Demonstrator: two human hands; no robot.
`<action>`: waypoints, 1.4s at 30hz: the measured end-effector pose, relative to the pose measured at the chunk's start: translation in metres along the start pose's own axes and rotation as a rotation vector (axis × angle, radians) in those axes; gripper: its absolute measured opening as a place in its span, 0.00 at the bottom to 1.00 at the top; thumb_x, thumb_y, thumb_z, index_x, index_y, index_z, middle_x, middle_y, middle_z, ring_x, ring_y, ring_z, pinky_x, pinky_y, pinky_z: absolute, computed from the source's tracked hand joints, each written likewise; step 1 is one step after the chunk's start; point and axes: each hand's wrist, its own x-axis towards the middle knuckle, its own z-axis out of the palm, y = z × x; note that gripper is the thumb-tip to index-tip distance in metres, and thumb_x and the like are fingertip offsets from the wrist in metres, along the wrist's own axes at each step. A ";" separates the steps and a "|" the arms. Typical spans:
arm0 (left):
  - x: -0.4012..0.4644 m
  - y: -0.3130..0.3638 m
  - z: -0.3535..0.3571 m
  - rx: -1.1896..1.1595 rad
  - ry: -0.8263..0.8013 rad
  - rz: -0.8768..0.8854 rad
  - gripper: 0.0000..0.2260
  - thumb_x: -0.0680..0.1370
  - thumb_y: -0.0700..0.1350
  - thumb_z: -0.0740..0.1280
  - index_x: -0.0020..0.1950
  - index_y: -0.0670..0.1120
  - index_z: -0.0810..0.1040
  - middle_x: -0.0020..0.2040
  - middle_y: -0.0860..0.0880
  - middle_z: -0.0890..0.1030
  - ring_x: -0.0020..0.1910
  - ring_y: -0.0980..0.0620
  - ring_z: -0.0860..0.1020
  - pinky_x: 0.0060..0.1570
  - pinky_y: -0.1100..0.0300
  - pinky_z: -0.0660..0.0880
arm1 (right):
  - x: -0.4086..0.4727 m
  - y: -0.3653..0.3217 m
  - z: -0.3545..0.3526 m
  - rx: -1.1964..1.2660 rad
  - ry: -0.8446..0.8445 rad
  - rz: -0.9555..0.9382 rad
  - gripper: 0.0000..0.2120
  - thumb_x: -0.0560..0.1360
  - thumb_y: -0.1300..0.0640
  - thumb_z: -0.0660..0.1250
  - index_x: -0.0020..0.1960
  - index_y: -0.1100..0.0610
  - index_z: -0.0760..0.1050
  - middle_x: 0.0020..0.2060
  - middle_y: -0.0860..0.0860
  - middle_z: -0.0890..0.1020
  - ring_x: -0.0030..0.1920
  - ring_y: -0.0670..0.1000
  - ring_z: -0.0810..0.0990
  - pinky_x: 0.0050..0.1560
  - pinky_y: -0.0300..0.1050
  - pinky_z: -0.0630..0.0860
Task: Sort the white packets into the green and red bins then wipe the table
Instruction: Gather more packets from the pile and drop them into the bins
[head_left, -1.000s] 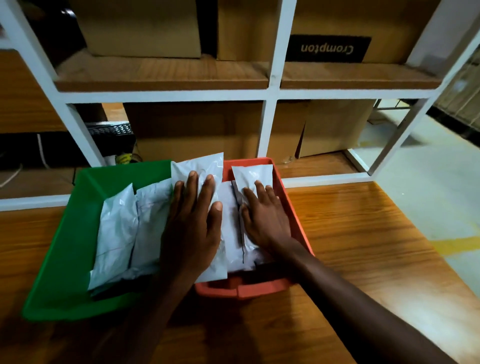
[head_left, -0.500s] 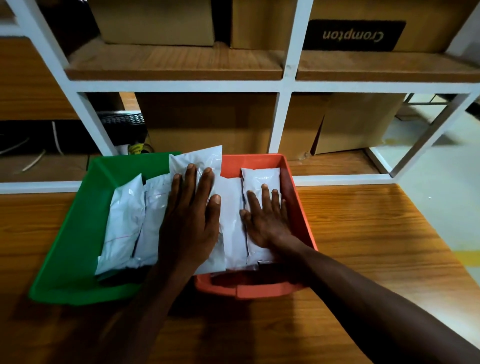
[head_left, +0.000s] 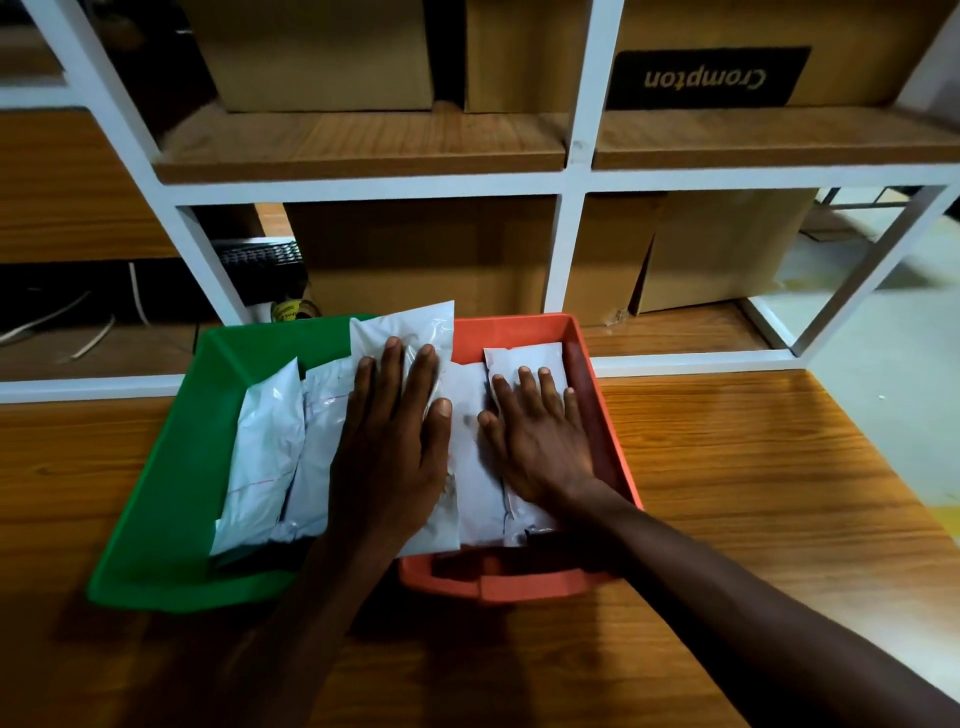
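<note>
A green bin (head_left: 171, 478) and a red bin (head_left: 519, 584) stand side by side on the wooden table. White packets (head_left: 265, 452) lie in the green bin. One long white packet (head_left: 405, 327) straddles the rims between the two bins, and my left hand (head_left: 389, 452) lies flat on it, fingers spread. Two more packets lie in the red bin, a middle one (head_left: 475, 483) and a right one (head_left: 530, 356). My right hand (head_left: 540, 441) presses flat on the right packet. Neither hand grips anything.
A white-framed shelf (head_left: 571, 182) with wooden boards rises just behind the bins, holding cardboard boxes (head_left: 415, 249), one labelled Crompton. A keyboard (head_left: 260, 257) and cables sit at the left. The table's right edge (head_left: 893, 467) drops to a pale floor.
The view has tilted and shifted, so the bins sit a little higher and more to the right. My right hand has slid toward the red bin's right wall. My left hand stays flat on the straddling packet.
</note>
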 end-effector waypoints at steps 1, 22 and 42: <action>0.000 0.000 0.001 0.001 0.007 0.009 0.25 0.83 0.58 0.48 0.80 0.56 0.57 0.82 0.51 0.52 0.81 0.48 0.47 0.78 0.48 0.52 | -0.001 -0.001 -0.003 0.065 0.018 -0.006 0.35 0.79 0.35 0.36 0.81 0.50 0.50 0.81 0.56 0.53 0.81 0.58 0.47 0.79 0.60 0.46; -0.011 0.017 0.019 0.092 0.015 0.123 0.24 0.84 0.55 0.53 0.79 0.50 0.63 0.81 0.46 0.58 0.81 0.43 0.53 0.76 0.41 0.58 | -0.042 -0.022 -0.035 0.645 0.221 -0.090 0.31 0.82 0.36 0.47 0.80 0.50 0.60 0.79 0.47 0.62 0.80 0.45 0.56 0.79 0.50 0.59; -0.013 0.025 0.020 0.075 0.046 0.143 0.25 0.84 0.55 0.50 0.80 0.47 0.60 0.81 0.46 0.59 0.81 0.48 0.52 0.78 0.45 0.56 | -0.042 -0.019 -0.036 0.687 0.221 -0.090 0.32 0.81 0.36 0.46 0.80 0.52 0.61 0.79 0.48 0.64 0.79 0.46 0.58 0.79 0.50 0.59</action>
